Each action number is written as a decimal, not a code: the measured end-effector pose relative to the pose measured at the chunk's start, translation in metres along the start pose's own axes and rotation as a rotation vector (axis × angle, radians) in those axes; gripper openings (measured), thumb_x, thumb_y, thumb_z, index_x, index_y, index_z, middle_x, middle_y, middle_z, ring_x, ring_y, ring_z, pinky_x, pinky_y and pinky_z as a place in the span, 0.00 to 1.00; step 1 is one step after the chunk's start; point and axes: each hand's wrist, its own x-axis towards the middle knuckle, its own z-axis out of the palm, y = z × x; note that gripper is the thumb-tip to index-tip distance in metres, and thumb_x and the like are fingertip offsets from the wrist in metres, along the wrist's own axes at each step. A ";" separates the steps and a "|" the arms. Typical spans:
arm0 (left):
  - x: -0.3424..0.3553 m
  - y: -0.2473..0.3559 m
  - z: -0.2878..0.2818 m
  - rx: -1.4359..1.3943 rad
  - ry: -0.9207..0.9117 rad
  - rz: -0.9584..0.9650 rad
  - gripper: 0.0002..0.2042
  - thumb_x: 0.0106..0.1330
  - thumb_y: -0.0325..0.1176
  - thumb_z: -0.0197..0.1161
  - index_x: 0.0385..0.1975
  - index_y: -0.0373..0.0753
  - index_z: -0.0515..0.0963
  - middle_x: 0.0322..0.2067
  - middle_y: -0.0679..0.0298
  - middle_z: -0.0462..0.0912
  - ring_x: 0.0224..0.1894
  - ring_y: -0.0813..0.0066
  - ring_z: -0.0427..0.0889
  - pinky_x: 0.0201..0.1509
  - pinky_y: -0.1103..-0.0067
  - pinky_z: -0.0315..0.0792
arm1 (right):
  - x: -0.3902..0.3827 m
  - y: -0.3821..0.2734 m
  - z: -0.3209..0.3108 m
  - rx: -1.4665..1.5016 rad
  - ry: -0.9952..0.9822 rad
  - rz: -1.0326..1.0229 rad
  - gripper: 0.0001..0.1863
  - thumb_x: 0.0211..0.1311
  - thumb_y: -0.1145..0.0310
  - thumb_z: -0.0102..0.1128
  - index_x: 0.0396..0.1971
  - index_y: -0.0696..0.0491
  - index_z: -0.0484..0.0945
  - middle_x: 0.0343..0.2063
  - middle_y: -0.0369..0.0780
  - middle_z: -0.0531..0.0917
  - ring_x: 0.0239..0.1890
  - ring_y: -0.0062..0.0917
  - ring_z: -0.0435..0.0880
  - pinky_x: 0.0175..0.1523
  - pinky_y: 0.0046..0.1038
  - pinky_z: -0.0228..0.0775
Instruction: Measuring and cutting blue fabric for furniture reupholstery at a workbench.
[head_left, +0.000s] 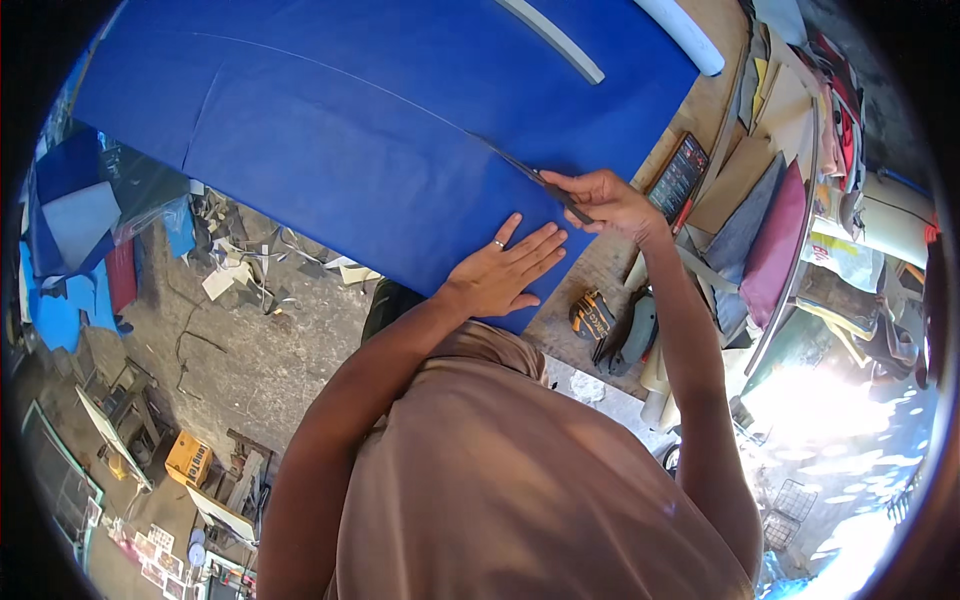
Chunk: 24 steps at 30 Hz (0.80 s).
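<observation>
A wide sheet of blue material (330,150), fabric or vinyl, lies across the table. My right hand (610,205) is closed around the handles of dark scissors (522,166) near the sheet's right side. Their blades point up and left, meeting a thin pale curved line (370,85) drawn on the sheet. Whether the blades are parted is hard to make out. Below the scissors, my left hand (508,265) lies flat on the material by its near edge, fingers spread, a ring on one finger.
A grey bar (560,45) and a pale roll (690,40) rest on the sheet. On the wooden table to the right are a phone (680,175) and a tape measure (592,314). Stacked material pieces (775,235) stand beyond. Scraps (240,270) litter the floor at left.
</observation>
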 end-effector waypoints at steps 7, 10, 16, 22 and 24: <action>0.000 -0.001 0.002 -0.051 -0.007 0.006 0.39 0.72 0.57 0.51 0.77 0.38 0.56 0.80 0.54 0.48 0.83 0.60 0.40 0.81 0.47 0.32 | 0.023 -0.013 0.011 -0.047 0.009 0.042 0.37 0.57 0.88 0.49 0.71 0.58 0.69 0.29 0.39 0.86 0.17 0.08 0.57 0.19 0.14 0.40; 0.000 -0.001 0.000 -0.042 -0.021 0.002 0.39 0.72 0.57 0.51 0.77 0.38 0.56 0.81 0.55 0.47 0.83 0.60 0.40 0.80 0.47 0.33 | 0.042 -0.016 0.016 -0.064 0.018 0.034 0.37 0.58 0.88 0.48 0.72 0.57 0.69 0.30 0.39 0.87 0.17 0.08 0.58 0.18 0.14 0.39; 0.001 -0.002 -0.003 -0.037 -0.011 0.004 0.39 0.72 0.56 0.52 0.77 0.38 0.56 0.81 0.54 0.47 0.83 0.60 0.40 0.80 0.47 0.32 | 0.067 -0.027 0.024 -0.104 0.007 0.061 0.36 0.61 0.87 0.51 0.71 0.54 0.70 0.28 0.39 0.86 0.16 0.08 0.59 0.17 0.13 0.39; -0.001 -0.003 -0.004 -0.048 -0.018 0.015 0.39 0.73 0.56 0.52 0.77 0.37 0.55 0.81 0.54 0.47 0.83 0.60 0.39 0.80 0.47 0.31 | 0.103 -0.038 0.043 -0.074 0.026 0.039 0.32 0.65 0.85 0.55 0.70 0.52 0.72 0.26 0.39 0.86 0.14 0.07 0.61 0.15 0.14 0.39; -0.001 -0.003 -0.004 -0.035 -0.038 0.017 0.39 0.73 0.56 0.52 0.77 0.37 0.55 0.81 0.54 0.47 0.83 0.60 0.39 0.80 0.47 0.30 | 0.114 -0.042 0.046 -0.082 -0.002 -0.013 0.31 0.65 0.85 0.55 0.69 0.52 0.73 0.26 0.39 0.86 0.15 0.07 0.61 0.15 0.14 0.39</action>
